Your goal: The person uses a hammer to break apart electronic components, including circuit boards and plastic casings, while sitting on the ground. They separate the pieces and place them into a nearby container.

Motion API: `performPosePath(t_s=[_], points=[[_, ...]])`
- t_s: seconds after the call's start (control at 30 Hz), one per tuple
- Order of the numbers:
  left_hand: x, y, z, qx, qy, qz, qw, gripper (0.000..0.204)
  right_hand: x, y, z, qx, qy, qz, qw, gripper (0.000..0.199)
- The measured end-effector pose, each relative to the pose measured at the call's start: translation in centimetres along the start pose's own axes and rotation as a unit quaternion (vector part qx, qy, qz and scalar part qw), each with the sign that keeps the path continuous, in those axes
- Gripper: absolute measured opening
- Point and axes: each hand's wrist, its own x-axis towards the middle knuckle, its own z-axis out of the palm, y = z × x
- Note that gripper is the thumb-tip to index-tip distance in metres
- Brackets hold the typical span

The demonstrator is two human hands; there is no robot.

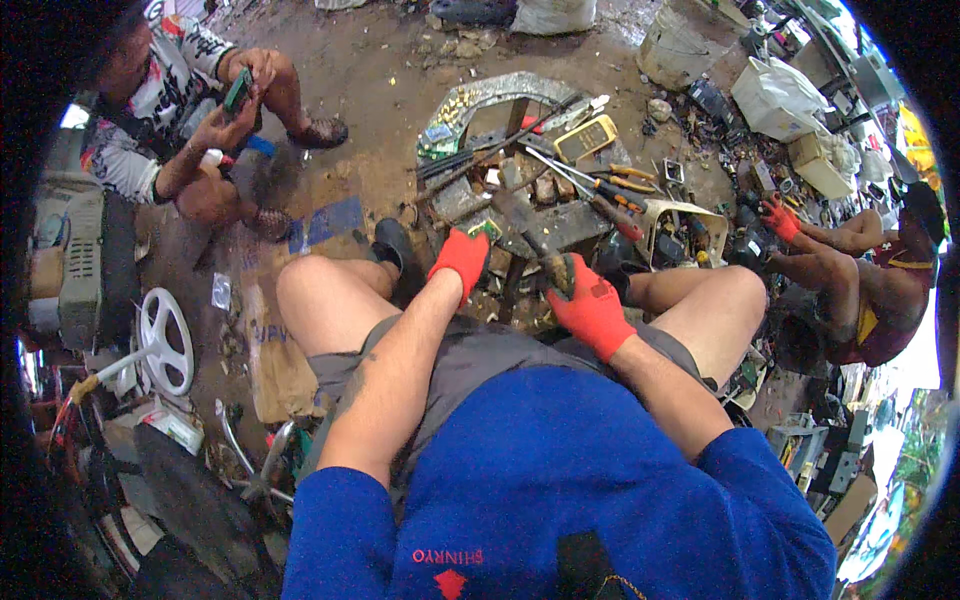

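Note:
My left hand [461,262], in a red glove, is closed on a small green circuit board [486,229]. My right hand [592,305], also red-gloved, grips the handle of a tool with a broad, dark, flat metal head [516,211]; its exact kind is hard to make out. The tool slants up and left, close to the board. Below both sits a low work spot of stone and metal blocks [575,228]. Beyond it lie a yellow multimeter [586,138], orange-handled pliers [630,179] and screwdrivers [618,194].
A curved stone slab [470,100] holds small gold-coloured pieces. To the right stands a tool-filled bin [690,228]. One person [160,120] at left holds a green board; another [880,270] at right wears red gloves. A white steering wheel [166,343] is at left.

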Motion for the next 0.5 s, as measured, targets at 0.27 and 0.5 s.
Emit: performPosePath(t_s=[0.27, 0.5], points=[[0.0, -0.2, 0.7, 0.001, 0.024, 0.027, 0.999, 0.055, -0.4, -0.3, 0.4, -0.048, -0.036, 0.043, 0.997, 0.049], [0.9, -0.1, 0.8, 0.05, -0.005, -0.035, 0.998, 0.059, -0.5, 1.5, 1.3, -0.089, -0.017, -0.002, 0.996, 0.06]])
